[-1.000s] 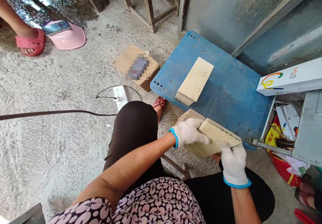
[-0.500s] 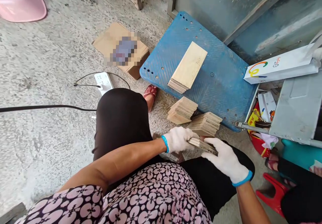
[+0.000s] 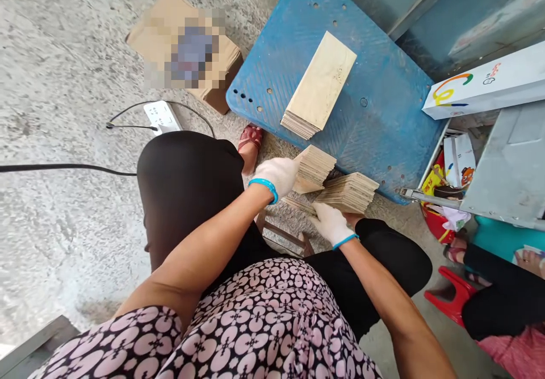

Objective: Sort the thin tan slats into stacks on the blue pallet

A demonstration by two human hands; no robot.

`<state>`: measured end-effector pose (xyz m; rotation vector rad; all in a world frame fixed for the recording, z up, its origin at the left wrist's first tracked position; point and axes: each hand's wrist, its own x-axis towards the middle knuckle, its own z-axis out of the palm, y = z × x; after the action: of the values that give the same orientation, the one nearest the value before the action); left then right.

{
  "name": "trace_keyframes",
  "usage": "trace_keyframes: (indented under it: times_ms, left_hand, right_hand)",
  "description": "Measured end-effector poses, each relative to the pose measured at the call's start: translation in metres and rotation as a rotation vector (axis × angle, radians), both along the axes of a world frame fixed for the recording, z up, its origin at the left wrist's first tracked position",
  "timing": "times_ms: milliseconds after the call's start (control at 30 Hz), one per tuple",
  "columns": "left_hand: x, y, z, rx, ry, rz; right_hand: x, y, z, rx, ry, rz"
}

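My left hand point(image 3: 276, 176), in a white glove with a blue cuff, is closed against the near-left side of a stack of thin wooden boards point(image 3: 314, 169). Its fingertips are hidden, and I cannot tell what they grip. Lower down, my right hand point(image 3: 333, 224), gloved the same way, has its fingers on the end of a few thin wooden boards point(image 3: 298, 204) held low between my knees. Just beyond it stands a second stack of boards point(image 3: 351, 193). A third, neatly squared stack point(image 3: 321, 87) lies on the blue plastic platform point(image 3: 268, 67).
A cardboard box point(image 3: 221, 92) and a white power strip point(image 3: 160, 117) with a black cable sit on the floor at left. At right are a white paper bag point(image 3: 489, 81), a grey metal surface point(image 3: 506, 163), a red stool point(image 3: 451, 297) and another person's leg point(image 3: 502, 277).
Both hands have moved forward, away from my body. My left hand has let go of the small bundle of boards and reached the left stack; my right hand has lowered the bundle. The view has tilted down.
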<state>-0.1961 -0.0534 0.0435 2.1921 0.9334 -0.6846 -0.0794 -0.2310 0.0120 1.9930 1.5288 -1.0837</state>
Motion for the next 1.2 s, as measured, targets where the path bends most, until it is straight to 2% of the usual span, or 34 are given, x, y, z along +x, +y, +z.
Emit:
trace_keyframes:
  times_ms: [100,233,400,567,967,1200]
  left_hand:
    - [-0.002,0.013,0.009,0.067,-0.080,0.071]
    - [-0.004,0.017,0.017,0.065,-0.058,0.063]
    - [-0.005,0.019,0.016,0.086,-0.064,0.082]
    - [-0.004,0.019,0.014,0.098,-0.027,0.111]
    - [0.002,0.013,0.005,0.106,0.015,0.067]
    - [0.007,0.010,-0.001,0.051,0.023,0.052]
  right_hand:
    - [-0.003,0.009,-0.021,-0.007,-0.013,0.074]
    - [-0.002,0.011,-0.039,-0.010,-0.037,0.074]
    - [0.002,0.012,-0.053,-0.014,-0.021,-0.001]
    - [0.003,0.017,-0.064,0.002,-0.038,0.001]
    - [-0.002,0.025,-0.069,0.082,-0.157,-0.042]
    - [-0.002,0.021,-0.061,0.222,-0.159,-0.068]
